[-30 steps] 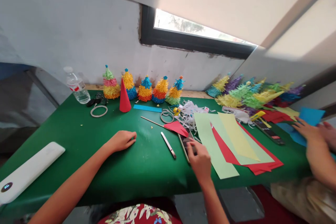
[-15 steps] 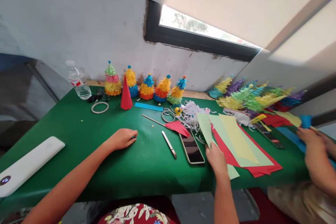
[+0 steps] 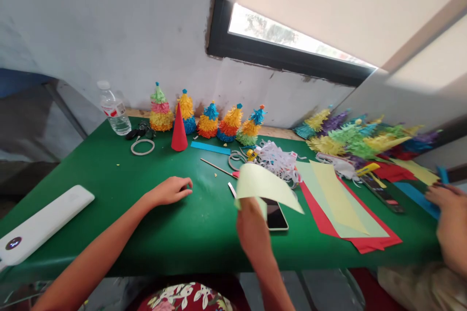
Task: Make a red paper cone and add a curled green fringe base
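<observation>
My right hand [image 3: 252,228] grips a curled sheet of pale green paper [image 3: 268,186] above the table. The sheet hides part of a phone [image 3: 277,217], a white utility knife [image 3: 232,189] and the red piece on a thin stick [image 3: 218,168]. My left hand [image 3: 173,190] rests on the green tabletop with its fingers loosely bent and apart, holding nothing. Beyond it a red paper cone [image 3: 179,131] stands upright, beside a blue paper strip [image 3: 210,148]. To the right lies a stack of yellow, green and red paper sheets [image 3: 339,199].
Several fringed paper cones [image 3: 207,120] line the wall, with more piled [image 3: 350,133] at the right. A water bottle [image 3: 114,109], tape ring [image 3: 142,146], white device [image 3: 44,226] and shredded paper [image 3: 279,160] lie around. Another person's hand [image 3: 447,197] works at the right edge.
My right hand has lifted the pale green sheet off the stack and carried it left, over the phone. My left hand stays on the table, fingers slightly more spread.
</observation>
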